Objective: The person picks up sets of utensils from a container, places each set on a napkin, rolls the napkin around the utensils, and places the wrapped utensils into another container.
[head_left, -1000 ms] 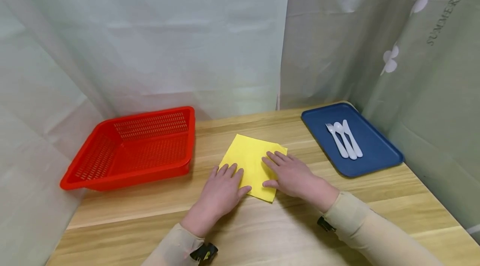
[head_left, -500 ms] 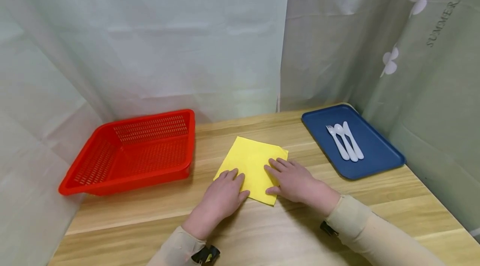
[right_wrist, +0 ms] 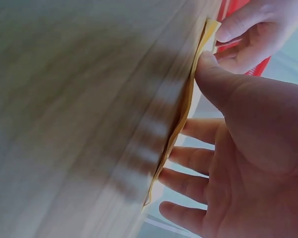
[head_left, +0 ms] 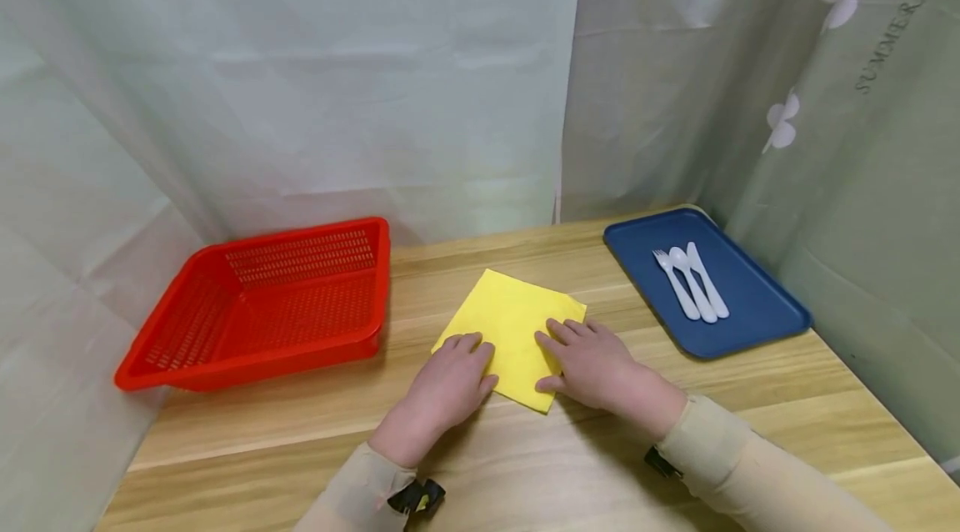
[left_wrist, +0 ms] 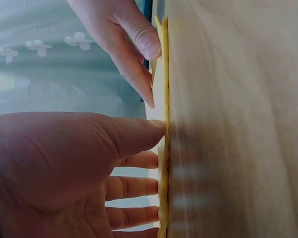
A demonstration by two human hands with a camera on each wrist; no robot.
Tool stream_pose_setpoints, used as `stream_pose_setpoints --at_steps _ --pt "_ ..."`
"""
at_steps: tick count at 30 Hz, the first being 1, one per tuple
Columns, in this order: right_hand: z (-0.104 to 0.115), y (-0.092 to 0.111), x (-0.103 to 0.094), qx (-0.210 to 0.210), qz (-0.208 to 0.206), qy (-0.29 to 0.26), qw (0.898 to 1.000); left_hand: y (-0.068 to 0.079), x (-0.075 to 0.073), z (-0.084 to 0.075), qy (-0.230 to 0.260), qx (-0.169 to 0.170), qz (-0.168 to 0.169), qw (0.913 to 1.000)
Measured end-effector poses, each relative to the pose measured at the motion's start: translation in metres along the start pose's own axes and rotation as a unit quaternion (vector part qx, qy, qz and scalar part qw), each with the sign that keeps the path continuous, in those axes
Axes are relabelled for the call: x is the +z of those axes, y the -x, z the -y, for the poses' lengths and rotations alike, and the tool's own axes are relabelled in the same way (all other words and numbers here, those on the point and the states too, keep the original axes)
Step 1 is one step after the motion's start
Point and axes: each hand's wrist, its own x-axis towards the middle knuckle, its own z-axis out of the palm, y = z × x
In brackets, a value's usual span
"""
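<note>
A folded yellow cloth point(head_left: 513, 323) lies on the wooden table in front of the person, its layered edge point(left_wrist: 165, 94) seen side-on in the left wrist view. My left hand point(head_left: 450, 386) rests its fingertips on the cloth's left side, with the thumb at the near edge. On the opposite side, my right hand point(head_left: 588, 365) touches the cloth with spread fingers. The right wrist view shows these extended fingers point(right_wrist: 193, 158) along the slightly wavy edge. Neither hand curls round the cloth.
A red perforated basket point(head_left: 258, 355) stands at the left. To the right lies a blue tray point(head_left: 757, 319) bearing a white fork point(head_left: 678, 290), spoon point(head_left: 694, 288) and knife point(head_left: 708, 282). Pale curtains point(head_left: 337, 98) hang behind the table point(head_left: 262, 449).
The cloth has shifted slightly to the right, and its far left corner has turned a little. Both hands have slid slightly with fingertips still on it. Basket and tray stay put.
</note>
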Motion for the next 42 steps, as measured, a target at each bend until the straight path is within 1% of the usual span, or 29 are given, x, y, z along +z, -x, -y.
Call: stream_pose_setpoints --at_steps 6,13,17,22,30,36,42 --pt "0.002 0.004 -0.005 0.011 -0.001 0.000 1.000 -0.003 0.000 0.000 0.003 0.015 -0.006 0.9999" --pt "0.003 0.008 -0.007 0.015 -0.002 0.002 1.000 -0.005 0.001 -0.002 -0.007 0.017 0.009 0.9998" --pt "0.003 0.010 -0.006 0.020 -0.002 0.004 1.000 -0.006 0.001 -0.004 -0.014 0.024 0.009 0.9996" --pt "0.003 0.014 -0.003 0.022 -0.015 0.007 1.000 -0.008 0.001 -0.003 -0.015 0.031 0.012 0.9993" --pt "0.003 0.018 -0.005 0.017 -0.026 -0.007 0.999 -0.007 0.001 0.001 -0.005 0.037 0.021 0.9991" --pt "0.002 0.023 -0.009 0.017 -0.023 -0.022 0.999 -0.006 0.001 0.001 -0.005 0.040 0.032 0.9987" --pt "0.003 0.028 -0.008 0.016 -0.028 -0.029 0.999 -0.005 0.002 0.000 -0.007 0.049 0.032 0.9983"
